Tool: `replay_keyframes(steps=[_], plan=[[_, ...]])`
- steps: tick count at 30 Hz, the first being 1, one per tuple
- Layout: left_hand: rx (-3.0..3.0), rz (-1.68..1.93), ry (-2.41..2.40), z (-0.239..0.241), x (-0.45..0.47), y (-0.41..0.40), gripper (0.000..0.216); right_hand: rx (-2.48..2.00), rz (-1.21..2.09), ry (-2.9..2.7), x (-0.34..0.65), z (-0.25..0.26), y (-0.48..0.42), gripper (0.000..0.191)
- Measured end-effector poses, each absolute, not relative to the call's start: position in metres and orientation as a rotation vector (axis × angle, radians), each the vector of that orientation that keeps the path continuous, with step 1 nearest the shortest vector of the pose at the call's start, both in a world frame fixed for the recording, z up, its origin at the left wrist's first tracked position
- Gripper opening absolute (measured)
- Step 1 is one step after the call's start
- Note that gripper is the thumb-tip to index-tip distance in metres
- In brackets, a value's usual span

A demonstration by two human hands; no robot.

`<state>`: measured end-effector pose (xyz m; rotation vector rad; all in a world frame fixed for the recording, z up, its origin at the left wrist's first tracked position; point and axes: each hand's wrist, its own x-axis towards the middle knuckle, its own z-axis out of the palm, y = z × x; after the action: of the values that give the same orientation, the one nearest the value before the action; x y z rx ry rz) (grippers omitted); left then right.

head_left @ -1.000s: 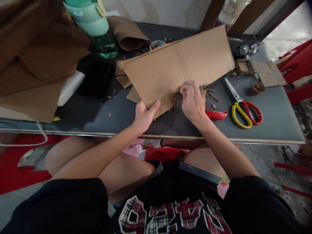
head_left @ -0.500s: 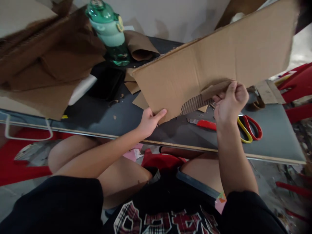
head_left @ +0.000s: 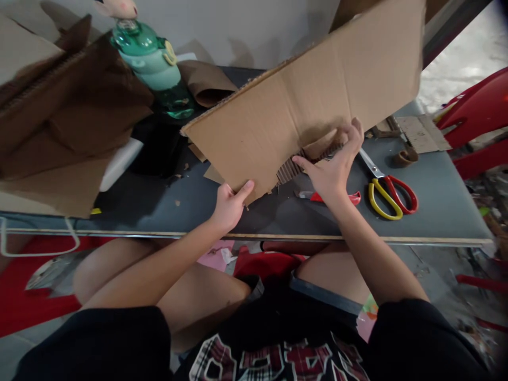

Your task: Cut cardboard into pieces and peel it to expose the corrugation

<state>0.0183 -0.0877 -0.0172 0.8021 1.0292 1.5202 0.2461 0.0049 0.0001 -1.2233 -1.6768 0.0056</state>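
Observation:
A large sheet of corrugated cardboard (head_left: 257, 132) is held tilted above the grey table (head_left: 444, 201). My left hand (head_left: 230, 207) pinches its lower left corner, thumb on the front face. On the lower edge, the surface layer is peeled back and ridged fluting (head_left: 289, 168) shows. My right hand (head_left: 333, 166) grips around this torn edge and its loose flap (head_left: 320, 144), thumb by the fluting and fingertips up against the sheet. Under my right hand lies a red-handled utility knife (head_left: 354, 198), partly hidden. Scissors (head_left: 380, 178) with yellow and red handles lie to its right.
A green water bottle (head_left: 153, 71) and rolled brown card (head_left: 203, 79) stand at the back. Brown cardboard (head_left: 71, 121) leans at the left near a dark flat object (head_left: 156, 151). Cardboard scraps (head_left: 424, 133) lie at the right, beside a red chair (head_left: 480, 106).
My right hand has gone from pinching the flap's end to gripping around the torn edge, further left. The sheet has shifted left in view, and the scissors show more fully.

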Motion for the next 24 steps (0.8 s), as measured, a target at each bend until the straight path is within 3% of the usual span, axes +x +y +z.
replay_keyframes(steps=[3, 8, 15, 24], plan=[[0.831, 1.527, 1.046, -0.019, 0.018, -0.088, 0.038, -1.231, 0.003, -1.743, 0.250, -0.005, 0.006, 0.078], [0.876, 1.521, 1.047, -0.023, 0.017, -0.088, 0.039, -1.201, -0.049, -1.849, 0.246, -0.004, 0.003, 0.022], [0.807, 1.521, 1.027, -0.022, 0.018, -0.085, 0.043, -1.161, 0.159, -1.533, 0.246, 0.000, 0.007, 0.021], [0.734, 1.487, 0.944, -0.012, 0.020, -0.085, 0.043, -1.176, 0.123, -1.209, 0.264, 0.021, 0.021, 0.017]])
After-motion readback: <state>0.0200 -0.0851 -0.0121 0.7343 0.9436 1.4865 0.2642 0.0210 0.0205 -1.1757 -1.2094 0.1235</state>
